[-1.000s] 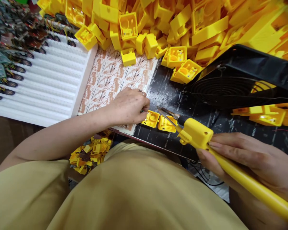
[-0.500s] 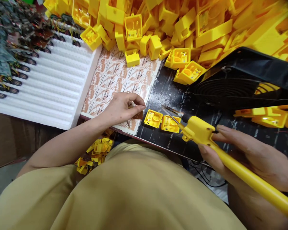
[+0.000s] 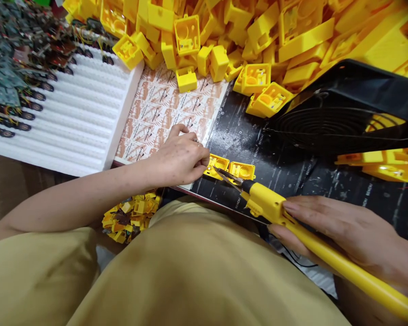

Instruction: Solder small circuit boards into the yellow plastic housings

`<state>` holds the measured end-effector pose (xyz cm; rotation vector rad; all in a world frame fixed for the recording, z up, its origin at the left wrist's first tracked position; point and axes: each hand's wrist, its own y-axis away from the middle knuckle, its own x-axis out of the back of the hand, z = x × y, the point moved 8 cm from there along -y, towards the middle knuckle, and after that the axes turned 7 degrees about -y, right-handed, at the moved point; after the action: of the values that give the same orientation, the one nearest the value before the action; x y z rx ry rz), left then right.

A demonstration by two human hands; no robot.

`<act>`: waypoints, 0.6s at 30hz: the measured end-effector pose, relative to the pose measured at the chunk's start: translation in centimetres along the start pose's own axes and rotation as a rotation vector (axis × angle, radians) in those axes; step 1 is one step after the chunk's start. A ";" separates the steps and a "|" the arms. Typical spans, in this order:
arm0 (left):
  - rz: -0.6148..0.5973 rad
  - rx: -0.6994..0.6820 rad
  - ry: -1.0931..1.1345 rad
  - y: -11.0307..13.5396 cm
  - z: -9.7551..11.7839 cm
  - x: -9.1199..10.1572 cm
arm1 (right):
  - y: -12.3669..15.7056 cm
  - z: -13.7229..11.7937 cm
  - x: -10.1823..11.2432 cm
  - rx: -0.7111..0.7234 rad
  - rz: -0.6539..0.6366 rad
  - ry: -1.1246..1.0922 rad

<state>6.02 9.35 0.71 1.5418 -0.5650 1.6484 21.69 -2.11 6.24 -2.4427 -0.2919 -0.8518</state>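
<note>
My left hand (image 3: 180,158) rests on the sheet of brown printed labels (image 3: 163,106), its fingers curled together against a small yellow plastic housing (image 3: 217,164) on the black mat (image 3: 292,172). A second housing (image 3: 242,170) lies just to its right. My right hand (image 3: 343,235) grips a long yellow soldering iron (image 3: 292,222). The iron's metal tip (image 3: 222,173) touches the first housing beside my left fingertips. What my left fingers pinch is hidden.
A big heap of yellow housings (image 3: 258,31) fills the back. A white foam tray (image 3: 71,113) at the left carries circuit boards with wires (image 3: 13,68). A black fan (image 3: 333,117) stands at the right. Yellow scraps (image 3: 129,217) lie below the table edge.
My left hand moved right and down from the label sheet to the first housing. The soldering iron swung left and down, its tip now on that housing.
</note>
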 end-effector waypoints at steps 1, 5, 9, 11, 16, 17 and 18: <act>-0.013 -0.003 -0.011 -0.1 0.1 0.0 | -0.1 -0.3 -0.1 0.030 -0.008 -0.026; -0.049 -0.023 -0.065 -0.7 0.7 0.1 | 0.1 -0.2 -0.1 0.052 -0.007 -0.013; -0.129 -0.027 -0.121 -1.4 0.9 0.1 | 0.2 0.3 -0.1 0.010 -0.020 0.039; -0.165 -0.034 -0.136 -1.6 1.0 0.1 | 0.0 -0.1 -0.4 0.036 -0.040 0.046; -0.250 -0.038 -0.172 -2.2 1.2 -0.1 | -0.9 -1.2 -0.7 0.058 -0.025 0.054; -0.265 -0.036 -0.175 -2.3 1.2 -0.1 | -1.0 -1.2 -0.6 0.045 -0.027 0.054; -0.278 -0.035 -0.177 -2.4 1.2 -0.2 | -1.0 -1.2 -0.5 0.035 -0.034 0.054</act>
<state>8.59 9.78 0.28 1.6682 -0.4450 1.2962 20.31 -1.96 7.18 -2.3842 -0.3264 -0.9175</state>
